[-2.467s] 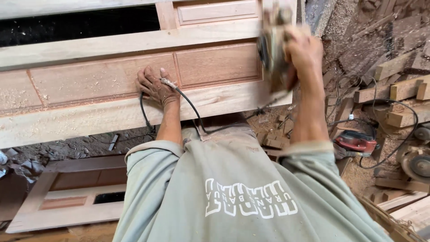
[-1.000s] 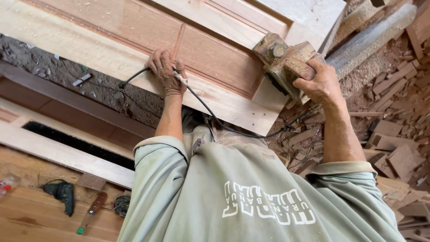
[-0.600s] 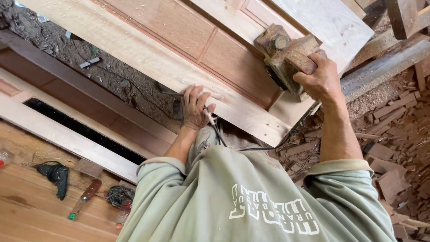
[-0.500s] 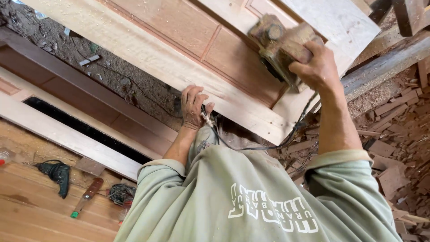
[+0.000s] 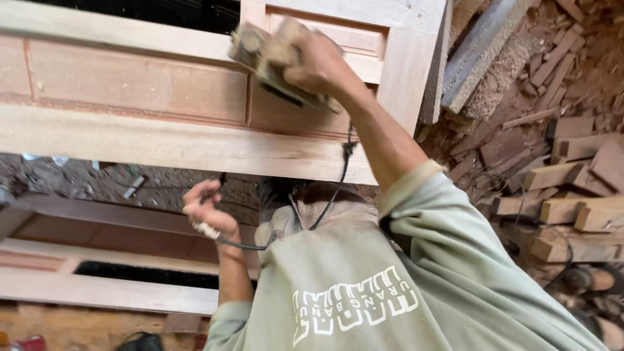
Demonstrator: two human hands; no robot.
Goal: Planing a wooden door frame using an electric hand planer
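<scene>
Head view shows sanding in hand — the right hand (image 5: 318,65) clamps a dusty, boxy power sander (image 5: 273,62) on the pale panelled wooden door (image 5: 162,140) near its right edge, the left hand (image 5: 208,214) closed around the black cord (image 5: 325,208) below the door's near edge — likely next, steady strokes with slack cord.

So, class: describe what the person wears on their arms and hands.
Both arms wear long, loose, pale grey-green sleeves of a sweatshirt, the cuffs pushed back. The left hand and right hand are bare and ungloved. A pale ring or band seems to sit on the left hand; too small to confirm.
</scene>
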